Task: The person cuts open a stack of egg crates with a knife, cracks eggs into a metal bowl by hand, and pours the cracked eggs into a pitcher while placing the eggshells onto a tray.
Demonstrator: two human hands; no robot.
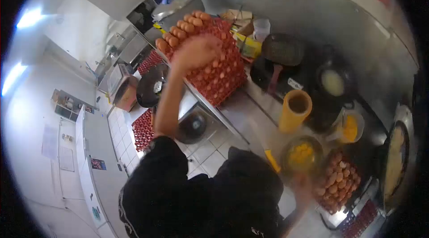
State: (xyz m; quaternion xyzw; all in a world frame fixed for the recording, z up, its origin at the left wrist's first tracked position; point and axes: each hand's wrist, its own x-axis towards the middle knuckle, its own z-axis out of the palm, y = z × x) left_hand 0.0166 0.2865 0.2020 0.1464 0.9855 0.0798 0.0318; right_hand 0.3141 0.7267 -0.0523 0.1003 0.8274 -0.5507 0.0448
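My left hand, smeared by motion, is over a red egg tray whose far left edge holds a row of brown eggs. Whether it holds an egg is not visible. Low on the right, my right hand is at the near edge of a bowl, between it and a tray of eggshells; its fingers are blurred. Several yolks lie in the bowl. A yellow-handled knife rests left of the bowl.
Beyond the bowl stand a yellow container and a clear jug of yellow liquid. Farther back are a square pan and a round pan. A large pan is at the right, and a lidded pot behind the egg tray.
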